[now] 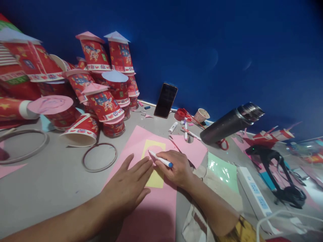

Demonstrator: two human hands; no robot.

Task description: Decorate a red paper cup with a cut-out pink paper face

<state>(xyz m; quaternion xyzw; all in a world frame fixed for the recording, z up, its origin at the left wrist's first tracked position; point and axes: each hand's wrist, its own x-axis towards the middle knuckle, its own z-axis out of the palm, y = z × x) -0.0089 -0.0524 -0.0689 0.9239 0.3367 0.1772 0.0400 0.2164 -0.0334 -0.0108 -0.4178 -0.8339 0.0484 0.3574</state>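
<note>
A white marker pen with a blue end is pinched in my right hand. Its tip points up and left over a yellow paper piece. This yellow piece lies on a large sheet of pink paper. On its upper part a pink rounded patch shows; whether it is cut paper or colouring I cannot tell. My left hand lies flat with fingers extended, pressing on the papers left of the pen. Its fingertips come close to my right fingers.
Stacked red paper cups with paper tops crowd the left. Two grey rings lie before them. A phone leans on the blue wall. Rightward are a black tumbler, green sheet, power strip and black strapped device.
</note>
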